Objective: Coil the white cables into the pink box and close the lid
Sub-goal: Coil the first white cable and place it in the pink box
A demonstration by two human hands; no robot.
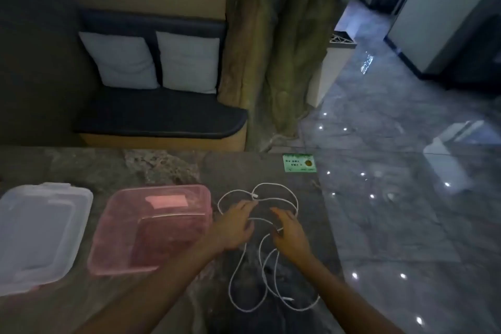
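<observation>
Both hands hover over a tangle of thin white cables (260, 252) sprawled in loose loops on the dark, mottled stone counter (162, 168). The left hand (235, 228) lies flat, its fingers (248, 205) spread and released, their tips on or just above a strand near a small plug end. The right hand (290, 233) is likewise unclenched, fingers slightly curled over the middle loops; whether it touches the cord cannot be told. Neither hand grips anything yet; they seem placed to gather the loops together.

The pink box (151, 228), translucent plastic with rounded corners, sits just left of the cables and looks empty, so nothing is coiled inside so far. Its clear, frosted lid (40, 233) rests flat on the counter further left, apart from the box, leaving the opening free. A small green card (299, 163) lies near the far edge.
</observation>
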